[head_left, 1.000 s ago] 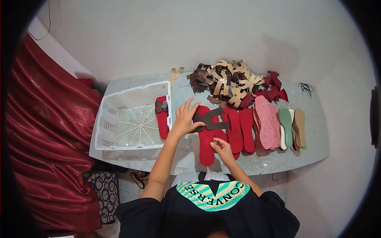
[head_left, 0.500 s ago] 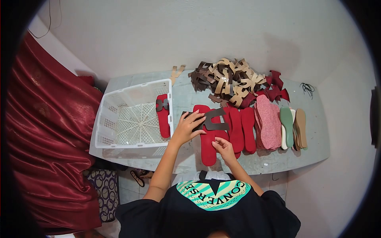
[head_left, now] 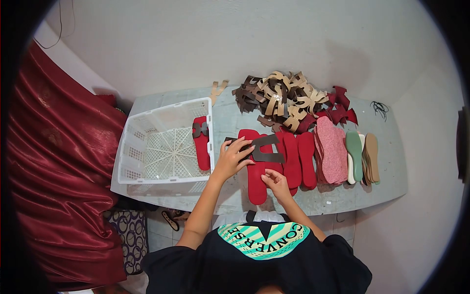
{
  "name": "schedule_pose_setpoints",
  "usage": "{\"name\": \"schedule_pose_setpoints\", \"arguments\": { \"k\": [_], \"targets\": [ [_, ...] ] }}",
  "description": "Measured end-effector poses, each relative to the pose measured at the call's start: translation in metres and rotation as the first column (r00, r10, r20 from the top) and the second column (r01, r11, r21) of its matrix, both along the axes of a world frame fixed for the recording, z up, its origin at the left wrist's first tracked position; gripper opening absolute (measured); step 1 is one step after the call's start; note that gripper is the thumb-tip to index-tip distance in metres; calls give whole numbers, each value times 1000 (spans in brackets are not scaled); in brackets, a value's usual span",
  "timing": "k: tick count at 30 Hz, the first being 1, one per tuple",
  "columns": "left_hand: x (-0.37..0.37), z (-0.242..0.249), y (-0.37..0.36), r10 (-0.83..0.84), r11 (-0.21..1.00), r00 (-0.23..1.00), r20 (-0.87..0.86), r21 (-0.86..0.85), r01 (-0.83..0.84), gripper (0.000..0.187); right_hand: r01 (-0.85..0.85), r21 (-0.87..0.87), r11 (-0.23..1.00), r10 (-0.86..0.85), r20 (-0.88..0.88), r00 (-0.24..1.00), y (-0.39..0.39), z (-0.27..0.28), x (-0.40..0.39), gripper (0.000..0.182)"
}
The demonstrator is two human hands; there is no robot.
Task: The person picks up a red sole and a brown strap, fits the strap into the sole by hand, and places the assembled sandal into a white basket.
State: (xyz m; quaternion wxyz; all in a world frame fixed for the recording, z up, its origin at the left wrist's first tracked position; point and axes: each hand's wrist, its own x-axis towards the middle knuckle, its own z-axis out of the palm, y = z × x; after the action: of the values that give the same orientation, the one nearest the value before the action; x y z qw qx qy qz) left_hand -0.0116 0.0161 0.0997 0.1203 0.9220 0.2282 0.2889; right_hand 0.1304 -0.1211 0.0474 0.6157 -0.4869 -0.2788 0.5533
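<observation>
The dark strap piece (head_left: 262,148) is pinched at one end by the left hand (head_left: 230,158); the red sole (head_left: 255,174) beneath is pressed by the right hand (head_left: 274,180), fingers curled; edges are best aligned squarely before pressing.

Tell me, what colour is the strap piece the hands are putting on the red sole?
Dark brown strap piece, seen in the head view.

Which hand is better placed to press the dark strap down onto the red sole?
Left, probably. The left hand already grips the dark strap over the red sole; the right hand sits lower, steadying that sole.
</observation>
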Motion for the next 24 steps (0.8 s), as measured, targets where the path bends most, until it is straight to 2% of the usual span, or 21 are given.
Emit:
{"name": "schedule_pose_setpoints", "arguments": {
  "k": [7,10,12,13,15,17,19,20,22,23,24],
  "targets": [
    [0,4,-2,0,999,1000,20,-51,1,37,-4,-15,1000,4,-23,1000,-1,-1,0,27],
    [5,7,-10,91,996,996,8,26,-91,32,13,-13,1000,-13,-4,1000,-1,-2,-1,27],
    [12,-1,-15,301,942,944,136,110,-316,28,22,-11,1000,-22,-5,1000,-1,0,-4,28],
    [15,-4,-19,301,942,944,135,111,-316,28,31,-8,999,-31,-5,1000,-1,2,-6,28],
    [23,-9,-30,452,890,880,148,-6,-456,27,38,9,999,-38,-6,999,-1,8,-8,28],
    [34,-11,-39,444,896,883,156,-38,-443,27,46,29,999,-46,-5,999,2,1,-7,28],
    [43,-6,-48,413,911,898,151,-87,-404,32,128,157,979,-159,198,967,6,-12,-7,28],
    [46,-4,-51,412,911,899,150,-88,-403,32,129,156,979,-159,198,967,4,-18,-5,28],
    [52,-3,-55,410,900,888,209,-251,-357,38,158,226,961,-244,434,867,4,3,-5,29],
    [53,-8,-53,370,891,902,223,-359,-277,43,160,225,961,-246,434,867,4,6,-4,29],
    [56,-8,-54,368,892,903,223,-359,-275,43,149,270,951,-282,566,775,4,8,-3,30]
  ]
}}
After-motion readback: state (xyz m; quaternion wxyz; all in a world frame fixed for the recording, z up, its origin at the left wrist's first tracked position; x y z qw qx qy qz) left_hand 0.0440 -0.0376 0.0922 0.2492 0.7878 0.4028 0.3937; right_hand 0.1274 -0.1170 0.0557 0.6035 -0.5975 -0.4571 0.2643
